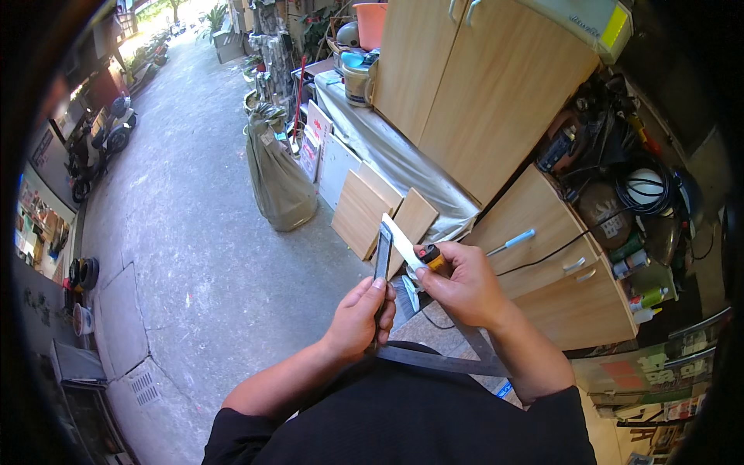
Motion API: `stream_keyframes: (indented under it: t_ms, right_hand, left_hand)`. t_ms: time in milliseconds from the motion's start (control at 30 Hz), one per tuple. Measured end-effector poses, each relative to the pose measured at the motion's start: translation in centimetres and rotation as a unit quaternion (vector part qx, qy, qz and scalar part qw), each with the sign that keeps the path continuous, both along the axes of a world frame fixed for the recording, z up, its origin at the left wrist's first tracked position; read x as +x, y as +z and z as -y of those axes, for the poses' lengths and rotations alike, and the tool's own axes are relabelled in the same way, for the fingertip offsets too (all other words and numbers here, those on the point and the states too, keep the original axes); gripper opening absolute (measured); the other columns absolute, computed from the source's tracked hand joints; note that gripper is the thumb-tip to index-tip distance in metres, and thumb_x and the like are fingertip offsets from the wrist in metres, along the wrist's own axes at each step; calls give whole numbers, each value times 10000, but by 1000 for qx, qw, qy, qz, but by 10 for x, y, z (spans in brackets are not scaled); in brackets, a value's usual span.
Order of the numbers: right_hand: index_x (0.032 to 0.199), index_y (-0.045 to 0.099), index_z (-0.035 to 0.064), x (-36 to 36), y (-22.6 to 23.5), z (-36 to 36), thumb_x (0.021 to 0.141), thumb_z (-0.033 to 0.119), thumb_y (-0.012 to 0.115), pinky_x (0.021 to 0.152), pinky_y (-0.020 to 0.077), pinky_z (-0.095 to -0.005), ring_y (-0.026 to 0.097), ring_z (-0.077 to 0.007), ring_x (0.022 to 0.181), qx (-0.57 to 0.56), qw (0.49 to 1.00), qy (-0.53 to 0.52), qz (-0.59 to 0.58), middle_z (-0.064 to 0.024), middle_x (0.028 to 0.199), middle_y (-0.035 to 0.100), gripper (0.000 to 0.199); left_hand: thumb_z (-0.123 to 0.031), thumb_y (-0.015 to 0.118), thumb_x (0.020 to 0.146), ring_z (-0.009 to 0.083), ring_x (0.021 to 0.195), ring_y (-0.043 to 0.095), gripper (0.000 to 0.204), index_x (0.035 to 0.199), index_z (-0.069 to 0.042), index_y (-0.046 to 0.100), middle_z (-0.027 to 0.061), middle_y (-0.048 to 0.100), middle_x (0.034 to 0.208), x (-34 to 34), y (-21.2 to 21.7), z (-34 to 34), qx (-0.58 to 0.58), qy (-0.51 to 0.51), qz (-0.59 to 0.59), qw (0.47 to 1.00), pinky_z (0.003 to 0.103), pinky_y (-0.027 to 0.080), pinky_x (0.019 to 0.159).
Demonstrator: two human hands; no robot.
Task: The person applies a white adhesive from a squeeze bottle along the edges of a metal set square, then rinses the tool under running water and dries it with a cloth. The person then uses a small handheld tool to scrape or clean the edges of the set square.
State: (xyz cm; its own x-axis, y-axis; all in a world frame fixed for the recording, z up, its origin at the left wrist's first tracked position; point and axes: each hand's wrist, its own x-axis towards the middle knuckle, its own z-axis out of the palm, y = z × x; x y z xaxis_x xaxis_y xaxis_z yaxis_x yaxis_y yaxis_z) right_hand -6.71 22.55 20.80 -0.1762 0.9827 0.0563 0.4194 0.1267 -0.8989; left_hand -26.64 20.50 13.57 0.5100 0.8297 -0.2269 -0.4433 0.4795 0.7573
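Both of my hands are in front of my chest on a frame of flat grey bars (446,362) that looks like a triangle with a corner pointing away from me. My left hand (360,316) is closed round its dark left bar (384,252), thumb on top. Pinched in my right hand (467,287) is a small yellow-and-black tool (434,260), whose kind I cannot make out. The right thumb lies by the pale, brightly lit right bar (401,242). My right hand and forearm hide part of that side.
Wooden cabinets (496,85) stand at right, with cables and bottles (647,298) beyond. Wood boards (360,213) lean against a sheet-covered bench (387,147). A tied sack (279,178) stands on the concrete floor (194,194). A scooter (112,128) is parked far left.
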Motion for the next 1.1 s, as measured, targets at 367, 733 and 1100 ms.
stream_keyframes:
  t_ms: [367, 733, 1100]
  right_hand:
    - [1217, 653, -41, 8, 10, 6, 940, 72, 697, 703, 542, -245, 635, -63, 783, -32, 995, 28, -94, -22, 902, 679, 303]
    - [1412, 575, 0, 8, 16, 6, 935, 37, 703, 709, 534, -233, 636, -60, 806, -59, 989, 79, -113, -18, 990, 653, 496]
    - [1362, 621, -18, 4, 11, 13, 907, 18, 723, 655, 426, -175, 509, 0, 754, -38, 993, 52, -101, 61, 892, 621, 468]
  left_hand:
    - [-382, 406, 1109, 136, 499, 475, 322, 1034, -96, 533, 35, 520, 676, 0, 7, 1, 21, 8, -21, 1000, 254, 406, 488]
    - [-368, 382, 1117, 138, 505, 483, 335, 1053, -73, 525, 54, 527, 669, -1, 7, 8, 94, 20, -10, 995, 251, 420, 498]
    - [-379, 375, 1119, 139, 487, 469, 338, 1043, -76, 504, 61, 517, 656, 3, 2, 13, 111, 13, -20, 994, 252, 413, 483]
